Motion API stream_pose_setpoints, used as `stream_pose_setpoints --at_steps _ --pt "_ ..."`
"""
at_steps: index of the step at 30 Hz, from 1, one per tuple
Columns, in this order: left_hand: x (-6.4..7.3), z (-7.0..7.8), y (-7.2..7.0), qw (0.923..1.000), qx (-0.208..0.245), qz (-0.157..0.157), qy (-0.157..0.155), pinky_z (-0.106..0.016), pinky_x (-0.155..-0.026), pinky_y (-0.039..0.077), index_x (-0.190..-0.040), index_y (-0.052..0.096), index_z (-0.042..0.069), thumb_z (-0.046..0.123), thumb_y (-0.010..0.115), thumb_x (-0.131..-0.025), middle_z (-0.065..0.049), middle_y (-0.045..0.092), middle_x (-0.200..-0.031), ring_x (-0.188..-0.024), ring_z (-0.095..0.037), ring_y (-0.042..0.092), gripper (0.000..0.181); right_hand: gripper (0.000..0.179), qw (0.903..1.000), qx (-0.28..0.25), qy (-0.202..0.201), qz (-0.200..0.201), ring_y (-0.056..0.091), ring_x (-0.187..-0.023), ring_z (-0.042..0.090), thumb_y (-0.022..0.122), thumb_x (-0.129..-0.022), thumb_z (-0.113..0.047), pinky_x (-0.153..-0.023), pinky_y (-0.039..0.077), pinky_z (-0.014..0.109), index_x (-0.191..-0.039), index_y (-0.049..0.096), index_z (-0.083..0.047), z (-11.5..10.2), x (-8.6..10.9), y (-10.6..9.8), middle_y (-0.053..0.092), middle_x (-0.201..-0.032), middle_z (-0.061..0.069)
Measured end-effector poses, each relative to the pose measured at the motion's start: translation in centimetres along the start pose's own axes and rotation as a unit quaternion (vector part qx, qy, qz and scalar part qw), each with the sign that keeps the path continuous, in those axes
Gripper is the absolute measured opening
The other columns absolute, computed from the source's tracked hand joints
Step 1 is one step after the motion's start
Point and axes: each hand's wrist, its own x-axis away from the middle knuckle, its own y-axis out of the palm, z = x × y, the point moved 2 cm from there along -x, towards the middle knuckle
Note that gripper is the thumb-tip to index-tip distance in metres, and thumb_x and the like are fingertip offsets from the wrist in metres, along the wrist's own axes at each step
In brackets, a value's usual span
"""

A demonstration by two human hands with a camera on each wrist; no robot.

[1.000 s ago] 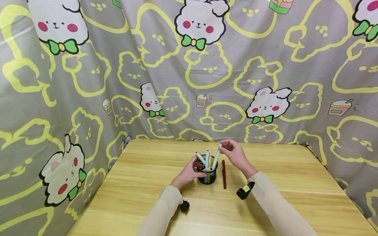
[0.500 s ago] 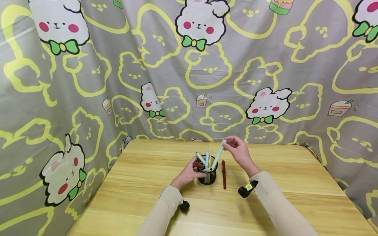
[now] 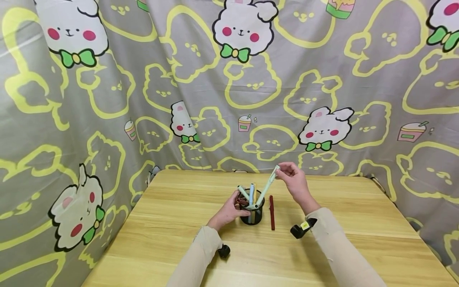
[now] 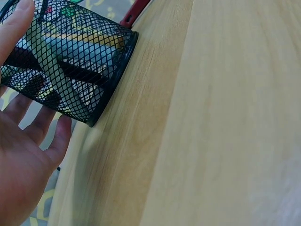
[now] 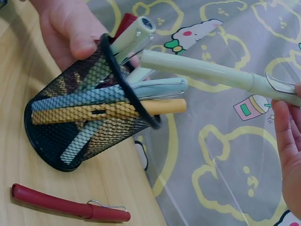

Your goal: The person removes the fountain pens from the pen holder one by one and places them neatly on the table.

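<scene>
My left hand [image 3: 226, 212] holds the black mesh pen cup [image 3: 255, 218] from its left side, with thumb and fingers on either side of it. The cup stands on the table. In the right wrist view a light blue pen [image 5: 162, 86], a yellow pen [image 5: 169, 105], pale green pens and a dark red one stick out of it. My right hand [image 3: 297, 185] pinches another pale green pen [image 5: 202, 70] by its clip end. That pen slants up to the right, its lower end right by the cup's rim [image 5: 123, 84].
A dark red pen [image 3: 271, 212] lies on the wooden table [image 3: 172, 223], just right of the cup. Behind the table hangs a grey patterned curtain [image 3: 215, 91]. Black wrist cameras [image 3: 299, 230] sit at both sleeves.
My right hand has moved up and to the right, drawing the pale green pen out of the cup. The left hand and the cup have stayed in place.
</scene>
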Motion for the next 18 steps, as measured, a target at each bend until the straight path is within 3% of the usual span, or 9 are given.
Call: stream_pose_setpoints --at_steps 4,8,11,18 --pt "0.0 -0.2 0.0 1.0 -0.004 0.0 0.008 -0.033 -0.084 0.05 -0.137 0.034 0.002 -0.004 0.074 -0.078 -0.015 0.054 -0.117 -0.103 -0.02 0.056 0.072 0.032 0.9997 -0.021 0.0 0.012 0.063 -0.077 0.009 0.063 -0.087 0.005 -0.072 0.054 0.027 -0.112 0.048 0.019 -0.4 -0.1 -0.4 0.063 -0.086 -0.001" --pt "-0.6 -1.6 -0.2 1.0 0.0 0.001 0.008 -0.033 -0.085 0.049 -0.137 0.033 0.003 -0.005 0.074 -0.077 -0.013 0.053 -0.119 -0.103 -0.02 0.055 0.074 0.034 0.9991 -0.036 0.003 0.023 0.063 -0.077 0.009 0.063 -0.087 0.006 -0.072 0.054 0.026 -0.112 0.046 0.021 -0.8 -0.2 -1.1 0.064 -0.085 -0.001" --pt "-1.0 -2.8 -0.4 1.0 0.002 0.003 0.007 -0.033 -0.085 0.05 -0.139 0.029 0.001 -0.005 0.074 -0.077 -0.011 0.053 -0.12 -0.104 -0.02 0.056 0.077 0.032 0.9984 -0.045 0.005 0.034 0.063 -0.076 0.009 0.063 -0.087 0.005 -0.071 0.054 0.025 -0.111 0.047 0.02 -1.0 -0.3 -1.6 0.064 -0.085 -0.001" --pt "-1.2 -3.2 -0.6 0.9999 -0.005 0.005 0.013 -0.033 -0.084 0.05 -0.141 0.028 0.001 -0.001 0.075 -0.078 -0.01 0.053 -0.118 -0.103 -0.02 0.056 0.079 0.019 0.9974 -0.05 0.011 0.051 0.063 -0.075 0.01 0.063 -0.087 0.006 -0.073 0.054 0.029 -0.104 0.057 0.009 -0.9 -0.3 -3.0 0.064 -0.084 0.001"
